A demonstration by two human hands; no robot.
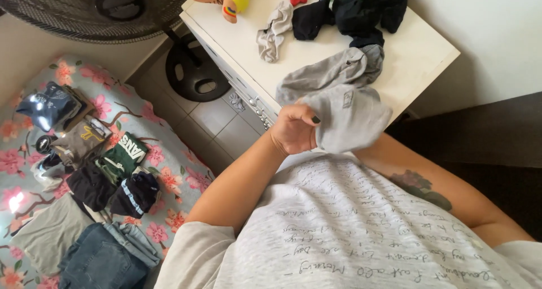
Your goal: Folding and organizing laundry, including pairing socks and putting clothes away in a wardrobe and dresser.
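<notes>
Both hands grip a grey sock (344, 116), left hand (293, 129) closed, right hidden inside it.

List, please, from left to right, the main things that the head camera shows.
Folded clothes on the floral bedspread → black fan base → left hand → grey sock it grips → white table's right corner.

No packages, signs or screens in view — one label only: a small grey rectangular tag (348, 99) sewn on the light grey sock (350, 119), near its upper edge, lettering dark
</notes>
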